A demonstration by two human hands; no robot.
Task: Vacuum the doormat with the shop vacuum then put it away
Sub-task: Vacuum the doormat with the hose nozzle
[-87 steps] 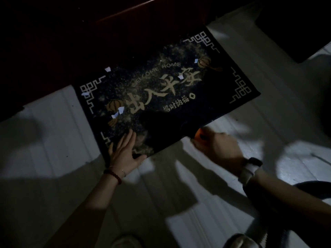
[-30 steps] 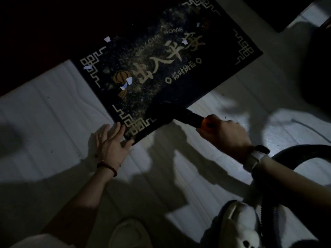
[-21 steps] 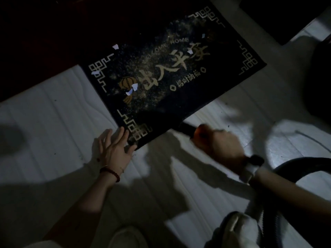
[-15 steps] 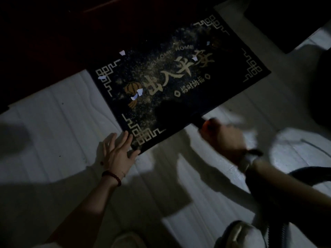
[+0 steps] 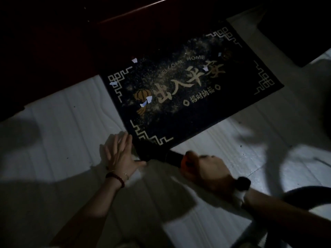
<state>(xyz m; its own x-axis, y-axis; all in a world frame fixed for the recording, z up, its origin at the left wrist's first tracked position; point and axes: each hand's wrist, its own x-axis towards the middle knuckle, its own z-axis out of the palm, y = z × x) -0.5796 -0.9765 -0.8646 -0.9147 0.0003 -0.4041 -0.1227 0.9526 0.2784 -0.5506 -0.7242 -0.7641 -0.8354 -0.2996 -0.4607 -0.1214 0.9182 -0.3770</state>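
Doormat [image 5: 197,97]: dark, rectangular, gold fret corners and characters, flat on the floor, skewed, dusted with grit and white paper scraps; near corner beside the left hand [image 5: 121,156]. Vacuum nozzle [image 5: 161,154]: black tube gripped in the right hand [image 5: 206,169], tip on that near corner. Black hose [image 5: 304,194] arcs behind the right wrist.

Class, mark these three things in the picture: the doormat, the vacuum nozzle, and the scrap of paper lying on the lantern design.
doormat [image 5: 231,102]: head view, bare dark pile right of the lettering.
vacuum nozzle [image 5: 172,157]: head view, black tube ahead of the gripping hand.
scrap of paper [image 5: 148,100]: head view, its white middle.
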